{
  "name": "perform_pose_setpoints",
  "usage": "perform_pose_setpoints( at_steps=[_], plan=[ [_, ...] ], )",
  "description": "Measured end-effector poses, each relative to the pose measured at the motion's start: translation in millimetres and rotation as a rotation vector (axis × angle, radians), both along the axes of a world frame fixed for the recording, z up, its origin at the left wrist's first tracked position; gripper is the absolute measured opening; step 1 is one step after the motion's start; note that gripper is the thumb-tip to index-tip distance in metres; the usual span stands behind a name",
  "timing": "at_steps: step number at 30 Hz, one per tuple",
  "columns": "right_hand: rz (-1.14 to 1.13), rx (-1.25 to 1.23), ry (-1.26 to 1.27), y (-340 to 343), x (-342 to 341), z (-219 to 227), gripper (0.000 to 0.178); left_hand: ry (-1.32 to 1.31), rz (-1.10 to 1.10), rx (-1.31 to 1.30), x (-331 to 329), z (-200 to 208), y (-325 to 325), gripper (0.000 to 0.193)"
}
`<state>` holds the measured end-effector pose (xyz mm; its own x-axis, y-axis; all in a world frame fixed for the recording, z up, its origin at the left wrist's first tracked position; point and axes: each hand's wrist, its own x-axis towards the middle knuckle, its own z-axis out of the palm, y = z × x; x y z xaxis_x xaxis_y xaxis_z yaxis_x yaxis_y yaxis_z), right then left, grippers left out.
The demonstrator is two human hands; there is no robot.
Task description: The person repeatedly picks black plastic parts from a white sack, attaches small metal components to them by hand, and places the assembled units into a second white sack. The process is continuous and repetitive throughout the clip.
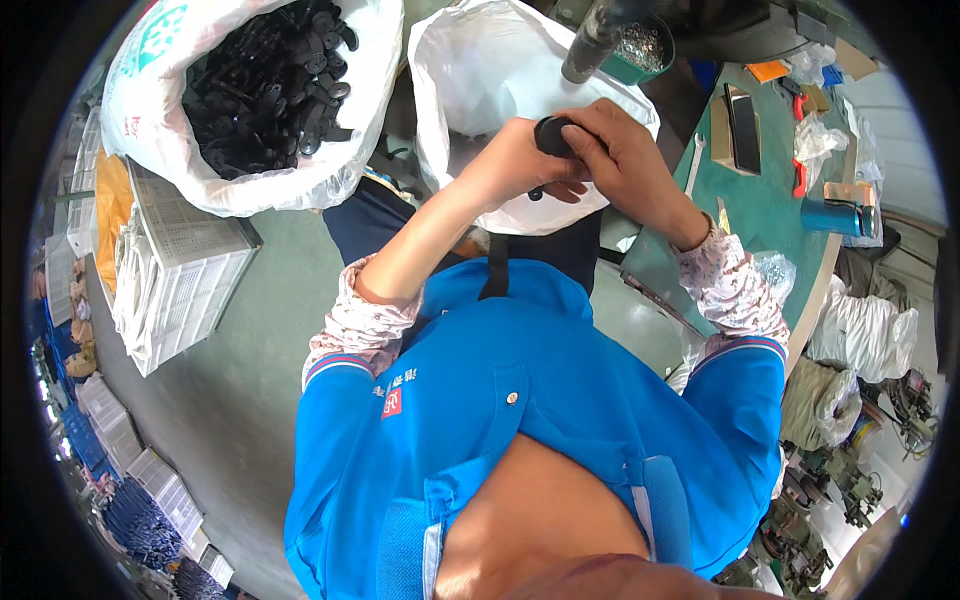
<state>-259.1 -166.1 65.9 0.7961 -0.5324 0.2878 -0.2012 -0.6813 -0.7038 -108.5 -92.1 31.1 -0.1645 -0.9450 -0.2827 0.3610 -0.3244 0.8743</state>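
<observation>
Both my hands meet over an open white plastic bag [447,60]. My left hand [508,165] is closed around a black part with a rounded, disc-like end [553,137]. From the other side, my right hand [628,158] has its fingers closed against the same part, with the thumb near the disc. Most of the part is covered by my fingers. A small dark tip [536,193] pokes out under my left hand; I cannot tell whether it belongs to the same piece. To the left, many similar black parts [265,95] fill a second white bag [150,110].
A dark machine cylinder [588,52] hangs just beyond my hands, beside a green container of metal shavings [642,62]. On the green bench [690,235] at right lie a wrench [696,165], a dark flat device [742,130] and a blue bottle [832,217]. A white crate [190,265] stands left.
</observation>
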Motion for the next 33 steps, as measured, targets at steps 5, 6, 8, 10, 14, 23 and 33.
perform_pose_setpoints(
  at_steps=[5,6,8,10,14,23,33],
  plan=[
    [-0.133,0.412,-0.128,-9.7,-6.7,21.2,0.020,-0.120,-0.053,-0.072,4.4,-9.0,-2.0,0.022],
    [-0.107,0.330,-0.209,-23.7,-11.1,20.5,0.020,-0.066,-0.028,-0.036,4.8,-10.5,-1.2,0.021],
    [-0.200,0.406,-0.367,-39.0,-11.0,31.2,0.023,0.031,0.001,-0.004,4.6,-10.5,-0.7,0.017],
    [-0.243,0.431,-0.436,-59.5,1.9,54.0,0.028,0.126,0.033,-0.037,2.9,-12.3,-0.6,0.015],
    [-0.332,0.672,-0.321,-84.9,20.0,95.0,0.027,0.233,0.059,-0.084,-0.1,-14.2,-0.3,0.013],
    [-0.259,0.825,-0.236,-86.1,-3.9,61.1,0.034,0.176,0.182,-0.054,14.7,-17.6,5.4,0.021],
    [-0.227,0.745,-0.318,-69.4,-11.7,57.8,0.034,-0.024,0.374,-0.142,15.3,-13.8,4.7,0.025]
  ],
)
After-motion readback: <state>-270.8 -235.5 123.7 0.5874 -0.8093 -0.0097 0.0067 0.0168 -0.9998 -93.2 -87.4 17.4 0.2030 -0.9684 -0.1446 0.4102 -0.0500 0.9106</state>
